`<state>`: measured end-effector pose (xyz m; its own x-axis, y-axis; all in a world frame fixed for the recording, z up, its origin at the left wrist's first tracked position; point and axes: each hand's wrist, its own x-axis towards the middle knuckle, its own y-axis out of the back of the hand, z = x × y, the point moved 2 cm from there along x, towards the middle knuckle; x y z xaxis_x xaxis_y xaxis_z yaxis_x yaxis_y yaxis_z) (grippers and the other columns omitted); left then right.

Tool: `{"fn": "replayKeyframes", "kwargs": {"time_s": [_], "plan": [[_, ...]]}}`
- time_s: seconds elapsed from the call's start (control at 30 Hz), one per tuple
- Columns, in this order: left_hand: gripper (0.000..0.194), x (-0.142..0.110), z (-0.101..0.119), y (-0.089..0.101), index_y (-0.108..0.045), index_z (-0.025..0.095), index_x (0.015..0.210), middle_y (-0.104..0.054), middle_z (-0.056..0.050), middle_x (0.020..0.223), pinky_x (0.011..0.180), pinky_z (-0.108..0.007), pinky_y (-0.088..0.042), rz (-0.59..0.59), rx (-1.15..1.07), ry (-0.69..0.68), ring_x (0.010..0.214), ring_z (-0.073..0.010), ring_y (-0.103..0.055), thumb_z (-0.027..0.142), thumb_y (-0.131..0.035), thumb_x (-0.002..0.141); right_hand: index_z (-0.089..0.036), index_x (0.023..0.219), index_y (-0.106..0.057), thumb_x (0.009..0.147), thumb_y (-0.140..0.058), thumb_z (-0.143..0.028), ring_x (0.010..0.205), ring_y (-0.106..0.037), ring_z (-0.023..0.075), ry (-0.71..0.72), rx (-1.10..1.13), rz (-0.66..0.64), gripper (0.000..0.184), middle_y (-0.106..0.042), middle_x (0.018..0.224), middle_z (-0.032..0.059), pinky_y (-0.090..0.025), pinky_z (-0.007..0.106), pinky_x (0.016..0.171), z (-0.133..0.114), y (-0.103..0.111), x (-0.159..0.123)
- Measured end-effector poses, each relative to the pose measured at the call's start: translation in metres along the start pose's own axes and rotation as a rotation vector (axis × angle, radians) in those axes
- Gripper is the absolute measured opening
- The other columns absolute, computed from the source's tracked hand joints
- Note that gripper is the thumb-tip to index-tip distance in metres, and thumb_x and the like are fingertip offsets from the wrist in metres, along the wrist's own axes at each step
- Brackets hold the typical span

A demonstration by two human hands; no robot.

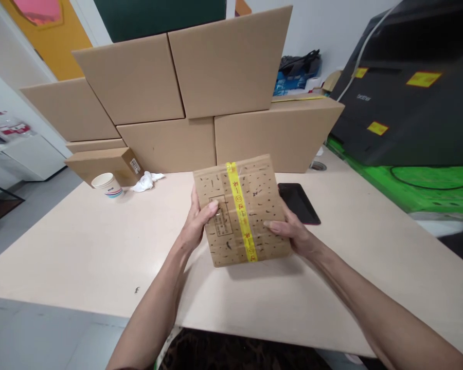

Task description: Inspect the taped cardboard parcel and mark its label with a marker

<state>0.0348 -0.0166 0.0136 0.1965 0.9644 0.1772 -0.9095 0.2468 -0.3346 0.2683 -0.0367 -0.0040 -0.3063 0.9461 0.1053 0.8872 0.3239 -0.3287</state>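
Note:
A brown cardboard box (245, 241) with dark specks is held up over the table, its broad face tilted toward me. A strip of yellow printed tape (238, 199) runs down its middle, and a printed label frame lies left of the tape. My left hand (195, 221) grips the left edge, thumb on the front face. On the right edge, my right hand (291, 229) does the same with its thumb pointing inward. The other fingers of both hands are mostly hidden behind the box. Just behind my right hand lies a black tablet-like slab (303, 203).
Large cardboard boxes (231, 61) stand stacked along the table's back. At the left are a smaller carton (100, 163), a paper cup (107, 186) and a crumpled tissue (148, 181). A black machine (409, 113) sits on a green base (428, 185) at right. The pale table (81, 257) ends near my body.

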Motion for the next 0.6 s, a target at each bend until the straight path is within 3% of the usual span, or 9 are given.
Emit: {"fn": "replayKeyframes", "kwargs": {"time_s": [0.17,0.3,0.43,0.53,0.6], "plan": [[0.088,0.001,0.003,0.0,-0.036,0.031,0.154,-0.067,-0.01,0.136,0.102,-0.049,-0.055,0.094,-0.103,-0.017,0.123,-0.034,-0.066,0.037,-0.081,0.079,-0.034,0.152,-0.045,0.077,-0.081,-0.044,0.133,-0.06,0.0348,-0.011,0.029,-0.036,0.083,-0.062,0.147,0.0079,-0.051,0.053,0.109,0.009,-0.005,-0.003],[0.094,0.002,0.005,0.001,-0.039,0.032,0.149,-0.068,-0.009,0.134,0.102,-0.049,-0.054,0.118,-0.128,-0.013,0.121,-0.0341,-0.067,0.033,-0.087,0.068,-0.035,0.153,-0.043,0.075,-0.083,-0.039,0.131,-0.061,0.0351,-0.033,-0.015,-0.016,0.087,-0.062,0.146,0.0076,-0.052,0.052,0.107,0.01,-0.002,-0.005],[0.097,0.002,0.01,0.002,-0.039,0.031,0.151,-0.065,-0.009,0.139,0.106,-0.049,-0.051,0.111,-0.147,0.043,0.127,-0.0338,-0.063,0.036,-0.088,0.068,-0.035,0.154,-0.042,0.075,-0.081,-0.037,0.13,-0.063,0.0351,-0.079,-0.026,-0.037,0.089,-0.064,0.145,0.0077,-0.052,0.051,0.107,0.001,0.002,-0.007],[0.092,0.003,0.015,0.005,-0.043,0.029,0.149,-0.068,-0.008,0.134,0.105,-0.046,-0.052,0.192,-0.179,0.047,0.125,-0.0322,-0.065,0.035,-0.086,0.068,-0.033,0.157,-0.039,0.074,-0.08,-0.044,0.131,-0.062,0.0369,-0.163,-0.014,-0.098,0.093,-0.063,0.146,0.0095,-0.051,0.053,0.107,-0.003,0.002,-0.008],[0.081,0.004,0.017,0.007,-0.052,0.025,0.139,-0.073,-0.007,0.121,0.1,-0.045,-0.056,0.235,-0.21,0.055,0.117,-0.0323,-0.07,0.034,-0.086,0.066,-0.032,0.154,-0.044,0.079,-0.073,-0.057,0.134,-0.06,0.0365,-0.173,-0.01,-0.082,0.084,-0.064,0.147,0.009,-0.049,0.054,0.109,-0.003,0.002,-0.006]]}}
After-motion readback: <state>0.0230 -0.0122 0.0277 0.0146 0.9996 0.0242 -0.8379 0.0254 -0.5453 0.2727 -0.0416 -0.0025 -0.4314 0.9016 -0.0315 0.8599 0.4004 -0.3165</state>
